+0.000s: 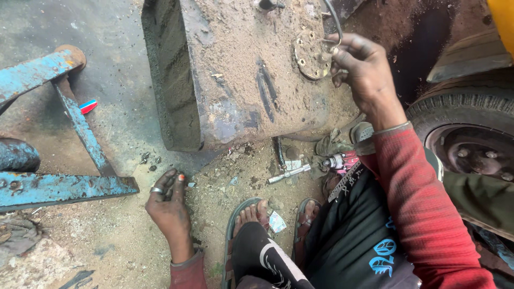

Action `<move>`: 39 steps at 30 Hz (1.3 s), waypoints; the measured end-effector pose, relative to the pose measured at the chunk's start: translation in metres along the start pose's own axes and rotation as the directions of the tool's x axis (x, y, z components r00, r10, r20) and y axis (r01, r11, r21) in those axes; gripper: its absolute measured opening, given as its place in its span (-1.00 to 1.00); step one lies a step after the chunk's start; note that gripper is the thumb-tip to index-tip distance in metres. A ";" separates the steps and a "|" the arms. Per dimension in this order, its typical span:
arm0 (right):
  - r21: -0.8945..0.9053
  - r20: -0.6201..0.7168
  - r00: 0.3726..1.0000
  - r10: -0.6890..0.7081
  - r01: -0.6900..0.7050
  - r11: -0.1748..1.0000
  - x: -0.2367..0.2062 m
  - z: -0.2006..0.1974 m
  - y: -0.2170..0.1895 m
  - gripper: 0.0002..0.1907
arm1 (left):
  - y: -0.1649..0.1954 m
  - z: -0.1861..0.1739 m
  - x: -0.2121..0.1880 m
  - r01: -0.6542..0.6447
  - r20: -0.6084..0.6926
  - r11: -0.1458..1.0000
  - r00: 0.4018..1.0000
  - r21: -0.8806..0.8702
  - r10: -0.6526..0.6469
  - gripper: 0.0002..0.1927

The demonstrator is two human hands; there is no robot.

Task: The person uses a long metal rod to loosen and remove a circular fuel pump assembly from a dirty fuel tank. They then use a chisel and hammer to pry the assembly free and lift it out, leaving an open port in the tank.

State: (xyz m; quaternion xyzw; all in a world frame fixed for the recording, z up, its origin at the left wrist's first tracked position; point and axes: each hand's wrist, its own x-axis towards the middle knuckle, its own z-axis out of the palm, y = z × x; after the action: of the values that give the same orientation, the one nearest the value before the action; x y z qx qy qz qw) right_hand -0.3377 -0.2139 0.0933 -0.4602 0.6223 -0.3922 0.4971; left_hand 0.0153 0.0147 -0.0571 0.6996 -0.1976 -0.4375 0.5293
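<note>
Rusty tank (235,80), one round flange (312,55), right hand (364,69) pinching one wire (334,21)

Dirt-caked metal tank (235,75) lying flat on the ground, round bolted flange plate (312,54) on top, thin wire (336,21) above it.

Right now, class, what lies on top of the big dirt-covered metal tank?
On the tank sits a round metal plate with holes, which the right hand touches, fingers pinched at its edge. Caked dirt covers most of the top; whatever lies beneath the plate is hidden.
</note>
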 end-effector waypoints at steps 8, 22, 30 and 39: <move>-0.205 0.009 0.989 -0.144 0.143 0.968 -0.003 0.007 -0.001 -0.78 | 0.002 -0.007 0.005 -0.071 -0.032 0.994 0.997 0.084 0.074 -0.73; -0.164 0.088 0.981 -0.173 0.186 0.969 -0.008 -0.005 0.002 -0.87 | 0.000 -0.009 0.007 0.012 -0.058 0.989 0.998 0.149 -0.003 -0.73; -0.164 0.117 0.980 -0.159 0.177 0.970 -0.009 -0.006 0.001 -0.73 | -0.013 -0.018 0.020 -0.076 -0.058 0.989 0.995 0.130 0.085 -0.77; 0.123 0.061 0.994 -0.090 0.082 0.989 -0.009 -0.008 0.018 -0.77 | -0.006 -0.012 0.039 -0.356 -0.076 0.780 0.887 0.514 0.455 -0.81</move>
State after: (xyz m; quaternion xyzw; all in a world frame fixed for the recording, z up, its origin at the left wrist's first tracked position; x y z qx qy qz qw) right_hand -0.3478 -0.1998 0.0799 -0.4686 0.5602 -0.4346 0.5271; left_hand 0.0446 -0.0053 -0.0771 0.7898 -0.3946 -0.1775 0.4347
